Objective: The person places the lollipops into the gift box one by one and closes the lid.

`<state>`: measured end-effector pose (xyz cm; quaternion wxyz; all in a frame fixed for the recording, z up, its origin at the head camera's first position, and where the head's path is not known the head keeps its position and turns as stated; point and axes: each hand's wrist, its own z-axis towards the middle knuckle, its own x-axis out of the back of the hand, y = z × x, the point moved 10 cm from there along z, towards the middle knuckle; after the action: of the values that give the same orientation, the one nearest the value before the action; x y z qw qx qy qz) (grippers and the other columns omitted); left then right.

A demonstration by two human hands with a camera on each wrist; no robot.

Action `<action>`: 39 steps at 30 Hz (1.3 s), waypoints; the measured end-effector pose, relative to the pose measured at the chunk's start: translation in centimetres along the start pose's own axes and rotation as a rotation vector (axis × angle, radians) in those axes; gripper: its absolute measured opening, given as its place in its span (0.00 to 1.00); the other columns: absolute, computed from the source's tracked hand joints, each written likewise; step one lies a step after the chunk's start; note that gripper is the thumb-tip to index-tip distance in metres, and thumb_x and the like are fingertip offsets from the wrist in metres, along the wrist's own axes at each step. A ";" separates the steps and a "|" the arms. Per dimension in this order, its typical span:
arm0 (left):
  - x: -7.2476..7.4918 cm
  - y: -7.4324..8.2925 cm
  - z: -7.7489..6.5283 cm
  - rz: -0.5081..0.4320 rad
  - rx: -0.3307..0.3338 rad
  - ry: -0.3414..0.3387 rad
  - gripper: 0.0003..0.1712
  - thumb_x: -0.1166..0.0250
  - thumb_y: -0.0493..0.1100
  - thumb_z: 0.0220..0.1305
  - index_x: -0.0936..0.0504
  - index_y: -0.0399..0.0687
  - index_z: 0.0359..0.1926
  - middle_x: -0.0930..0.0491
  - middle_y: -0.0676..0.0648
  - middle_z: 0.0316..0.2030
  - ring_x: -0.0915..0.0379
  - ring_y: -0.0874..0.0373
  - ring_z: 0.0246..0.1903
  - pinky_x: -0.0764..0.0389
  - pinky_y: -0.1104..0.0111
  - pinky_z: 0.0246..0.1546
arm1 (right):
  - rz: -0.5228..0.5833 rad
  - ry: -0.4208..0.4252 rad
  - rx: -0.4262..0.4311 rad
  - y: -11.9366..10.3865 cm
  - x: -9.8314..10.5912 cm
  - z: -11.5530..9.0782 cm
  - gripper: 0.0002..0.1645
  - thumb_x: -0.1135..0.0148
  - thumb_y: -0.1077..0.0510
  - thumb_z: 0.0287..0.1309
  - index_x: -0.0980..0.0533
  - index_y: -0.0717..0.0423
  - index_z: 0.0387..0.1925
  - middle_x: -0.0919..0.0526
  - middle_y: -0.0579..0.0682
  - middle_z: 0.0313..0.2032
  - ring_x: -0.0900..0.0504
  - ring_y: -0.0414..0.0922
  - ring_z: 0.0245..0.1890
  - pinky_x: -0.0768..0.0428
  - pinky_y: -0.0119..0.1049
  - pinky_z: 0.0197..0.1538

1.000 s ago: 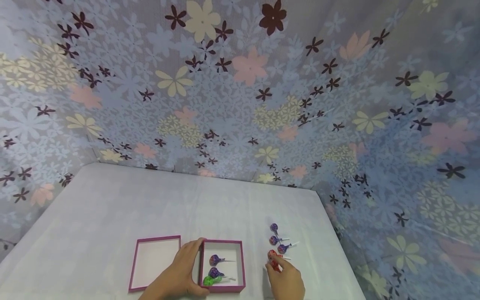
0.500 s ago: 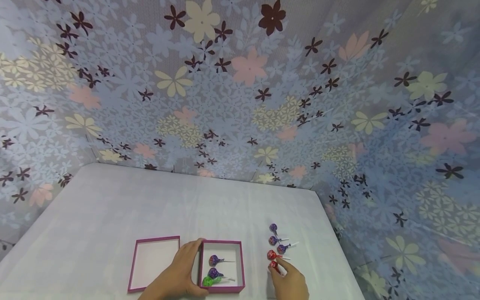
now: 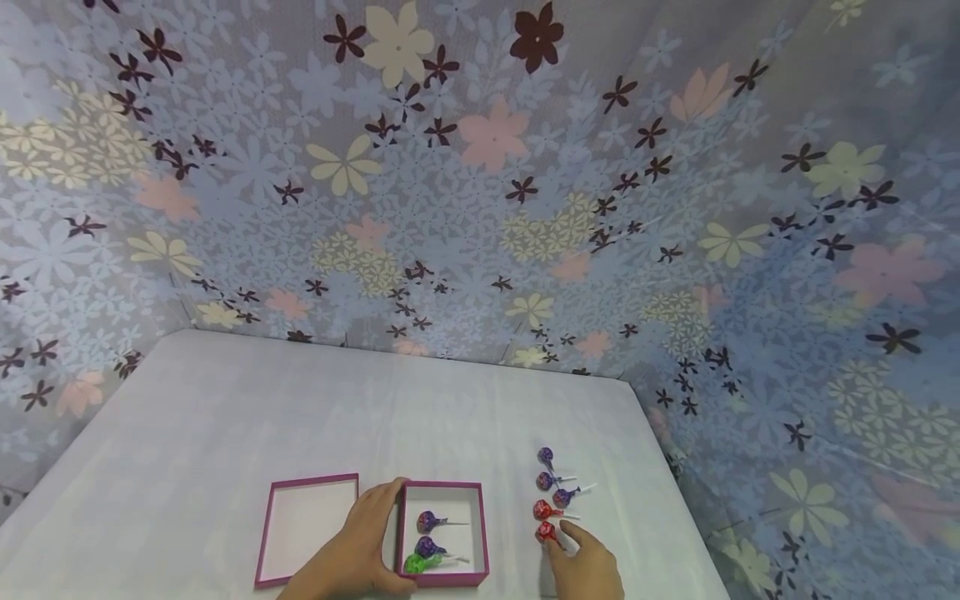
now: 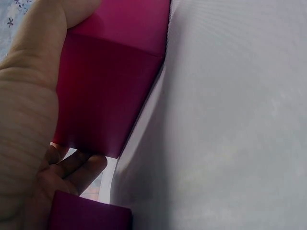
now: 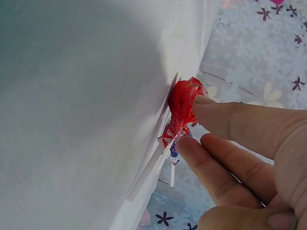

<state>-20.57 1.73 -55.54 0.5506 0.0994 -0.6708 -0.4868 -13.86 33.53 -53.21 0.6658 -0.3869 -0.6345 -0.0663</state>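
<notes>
My left hand (image 3: 360, 542) grips the left side of a magenta-edged white box (image 3: 485, 533), thumb at its near corner and fingers at its far corner. Inside lie two purple lollipops (image 3: 427, 522) and a green lollipop (image 3: 416, 564). In the left wrist view the box's magenta wall (image 4: 105, 91) stands between thumb and fingers. My right hand (image 3: 588, 568) is at the nearer red lollipop (image 3: 545, 531) on the table. In the right wrist view one fingertip touches that lollipop's wrapped head (image 5: 182, 98); the other fingers (image 5: 211, 167) extend beside its neck, with a gap between.
A second red lollipop (image 3: 542, 509) and several purple ones (image 3: 562, 497) lie just beyond my right hand. Left of the box, a magenta-edged white lid (image 3: 307, 533) lies inside up. Flowered cloth (image 3: 450, 208) hangs behind and right of the white table (image 3: 337, 400).
My right hand has moved slightly right and toward me, off the farther red lollipop, and its fingers have spread at the nearer one. The left hand keeps its hold on the box.
</notes>
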 end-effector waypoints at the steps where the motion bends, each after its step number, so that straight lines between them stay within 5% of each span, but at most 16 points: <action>1: 0.0 0.0 0.0 0.001 0.000 -0.002 0.80 0.20 0.71 0.33 0.51 0.33 0.76 0.39 0.35 0.70 0.47 0.31 0.70 0.47 0.33 0.69 | -0.002 -0.010 -0.005 0.1 -0.1 0.0 0.26 0.25 0.53 0.53 0.17 0.57 0.54 0.15 0.62 0.51 0.20 0.68 0.53 0.22 0.65 0.52; 17: 0.1 0.1 -0.1 -0.021 -0.001 -0.004 0.81 0.20 0.71 0.33 0.52 0.32 0.76 0.41 0.34 0.70 0.48 0.30 0.70 0.48 0.32 0.69 | 0.010 -0.077 -0.084 0.9 -1.2 0.3 0.24 0.27 0.53 0.55 0.17 0.59 0.52 0.18 0.63 0.52 0.24 0.68 0.57 0.25 0.65 0.54; 24: 0.1 0.0 -0.1 0.000 -0.006 0.005 0.80 0.20 0.71 0.33 0.51 0.33 0.76 0.39 0.35 0.70 0.47 0.32 0.70 0.47 0.33 0.69 | 0.048 -0.067 -0.083 1.0 -1.4 0.4 0.23 0.25 0.51 0.54 0.16 0.57 0.50 0.16 0.62 0.49 0.18 0.61 0.47 0.20 0.58 0.47; 39: 0.2 0.3 -0.1 0.008 -0.024 0.016 0.80 0.19 0.70 0.33 0.50 0.31 0.75 0.39 0.34 0.69 0.46 0.31 0.69 0.45 0.34 0.69 | 0.155 -0.026 -0.071 1.8 -1.8 1.0 0.23 0.23 0.51 0.51 0.14 0.54 0.49 0.15 0.61 0.52 0.23 0.67 0.57 0.26 0.65 0.58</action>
<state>-20.47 1.67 -55.21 0.5590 0.0940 -0.6611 -0.4917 -13.94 34.66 -55.73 0.6466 -0.4589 -0.6085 -0.0321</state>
